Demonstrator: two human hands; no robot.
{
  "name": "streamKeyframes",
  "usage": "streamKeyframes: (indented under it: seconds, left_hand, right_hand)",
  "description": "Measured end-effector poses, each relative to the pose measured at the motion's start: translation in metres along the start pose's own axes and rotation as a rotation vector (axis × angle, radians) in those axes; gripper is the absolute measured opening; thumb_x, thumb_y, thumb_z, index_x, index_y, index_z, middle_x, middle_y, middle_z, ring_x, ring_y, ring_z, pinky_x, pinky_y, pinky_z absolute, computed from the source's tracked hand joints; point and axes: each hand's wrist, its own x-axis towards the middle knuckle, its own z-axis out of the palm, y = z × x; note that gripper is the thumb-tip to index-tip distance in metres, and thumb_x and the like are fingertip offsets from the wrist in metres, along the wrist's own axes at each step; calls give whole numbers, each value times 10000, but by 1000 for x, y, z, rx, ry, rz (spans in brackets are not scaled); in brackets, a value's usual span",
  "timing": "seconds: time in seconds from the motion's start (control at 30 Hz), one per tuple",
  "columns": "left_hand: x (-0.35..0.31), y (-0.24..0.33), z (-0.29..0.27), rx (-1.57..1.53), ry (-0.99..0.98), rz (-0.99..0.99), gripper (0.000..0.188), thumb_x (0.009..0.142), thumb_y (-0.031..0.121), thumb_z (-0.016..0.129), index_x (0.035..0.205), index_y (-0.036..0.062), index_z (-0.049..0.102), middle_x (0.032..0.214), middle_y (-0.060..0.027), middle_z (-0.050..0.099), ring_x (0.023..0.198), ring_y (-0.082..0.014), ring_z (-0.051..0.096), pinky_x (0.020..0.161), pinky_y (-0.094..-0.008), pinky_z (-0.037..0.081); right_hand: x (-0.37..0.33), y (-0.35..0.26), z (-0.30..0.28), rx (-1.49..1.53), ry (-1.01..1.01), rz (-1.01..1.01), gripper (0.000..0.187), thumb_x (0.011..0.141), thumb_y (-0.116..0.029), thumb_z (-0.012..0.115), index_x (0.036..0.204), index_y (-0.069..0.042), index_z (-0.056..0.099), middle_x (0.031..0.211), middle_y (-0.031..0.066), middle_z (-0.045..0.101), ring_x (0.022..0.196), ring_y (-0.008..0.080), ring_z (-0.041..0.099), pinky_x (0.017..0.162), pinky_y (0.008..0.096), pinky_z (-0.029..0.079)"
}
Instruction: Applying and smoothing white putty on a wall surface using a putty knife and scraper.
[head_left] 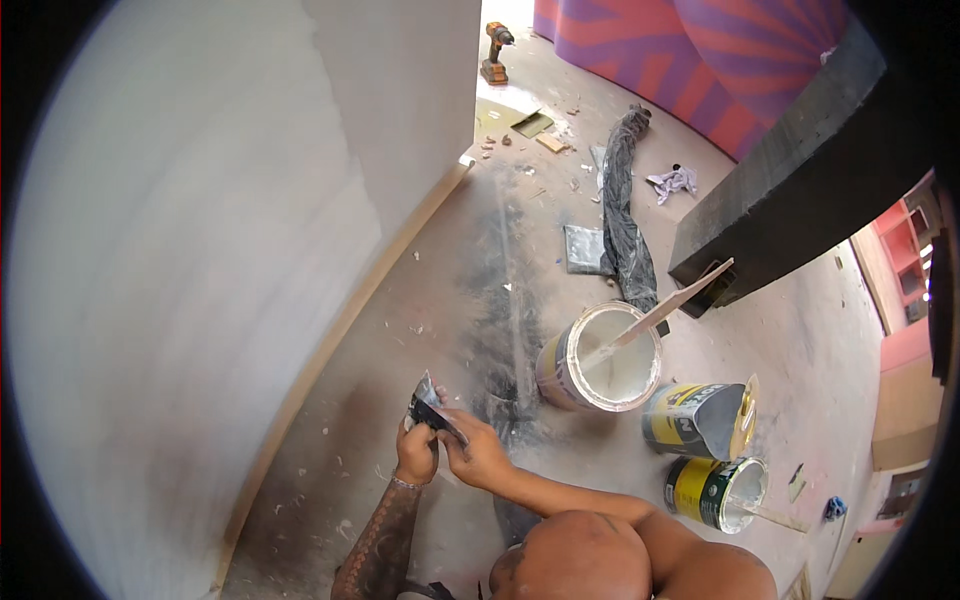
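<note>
Close together above the floor, left of the white bucket, my two hands meet at a pair of flat scraping tools. My left hand (416, 455) is closed round a putty knife (425, 388), its smeared metal blade pointing up and away. In my right hand (478, 453), the fingers are closed on a dark, flat scraper (436, 418) that lies across the putty knife. The two tools overlap and seem to touch. Fingers hide most of both handles, so I cannot tell exactly where one tool ends.
A partly coated wall panel (200, 250) fills the left. To the right stand an open bucket (575, 385) of white compound with a wooden stick (690, 290), and two smaller tins (690, 418). Beyond are rolled black plastic sheeting (620, 190), a dark beam (780, 170) and a cordless drill (496, 55).
</note>
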Motion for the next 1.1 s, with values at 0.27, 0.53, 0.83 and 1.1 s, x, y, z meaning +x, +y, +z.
streamKeyframes:
  seconds: [0.27,0.53,0.83,1.1]
  left_hand:
    - [-10,-28,-18,307,-86,79,754,699,1,423,1444,-61,325,1285,-108,530,1041,-196,578,856,-294,480]
    - [6,2,-10,114,-4,28,560,713,7,421,1261,-50,517,1138,-96,576,968,-174,574,838,-290,474]
    - [-6,-15,-44,762,-148,196,557,778,-24,487,1332,-71,466,1249,-244,563,1124,-280,582,938,-340,458]
    - [-15,53,14,1135,-108,657,439,895,21,490,1325,-64,492,1318,-274,542,1280,-373,505,1064,-400,413]
  right_hand:
    - [10,10,3,-98,166,-101,240,848,4,595,1086,29,622,956,223,635,874,423,617,761,398,501]
    - [17,-6,-19,-67,38,77,187,844,-40,616,1021,18,635,902,205,619,833,418,605,742,423,488]
    - [18,44,-25,-168,-98,288,275,852,-115,663,1099,-5,615,886,213,654,801,327,655,756,388,501]
    - [19,104,-74,1477,-148,805,422,905,-443,648,1076,-60,600,798,55,603,688,211,613,641,267,532]
